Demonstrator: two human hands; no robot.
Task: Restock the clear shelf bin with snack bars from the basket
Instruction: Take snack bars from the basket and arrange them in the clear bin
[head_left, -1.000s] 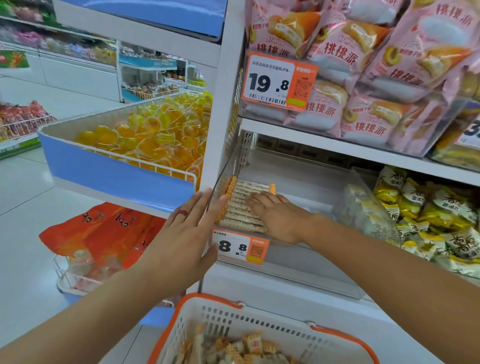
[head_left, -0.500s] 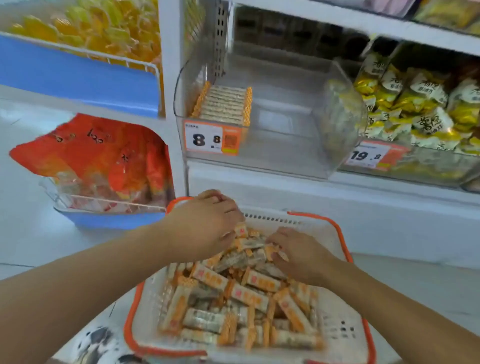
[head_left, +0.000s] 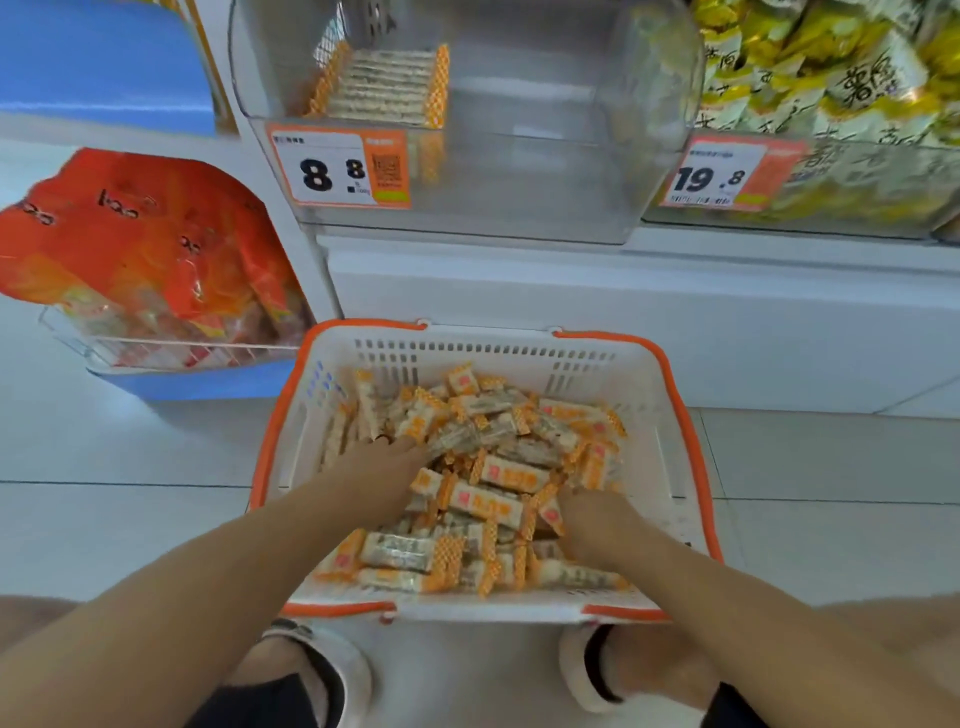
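A white basket with an orange rim (head_left: 675, 415) stands on the floor below me, filled with several snack bars (head_left: 498, 480) in white and orange wrappers. My left hand (head_left: 382, 462) reaches into the pile from the left, and its fingertips are buried among the bars. On the right side of the pile, my right hand (head_left: 592, 519) also digs in with its fingers hidden. Above, the clear shelf bin (head_left: 545, 182) holds one neat row of bars (head_left: 384, 88) at its left side. The rest of the bin floor is bare.
A wire bin with red-orange bags (head_left: 145, 249) sits low at the left. Yellow snack bags (head_left: 831, 78) fill the neighbouring bin on the right. Price tags 8.8 (head_left: 337, 169) and 19.8 (head_left: 711, 176) hang on the bin fronts. My feet (head_left: 322, 670) stand just behind the basket.
Both hands left the shelf bin and came down into the basket. My view dropped with them, and the hands now dig deeper into the bars than half a second ago.
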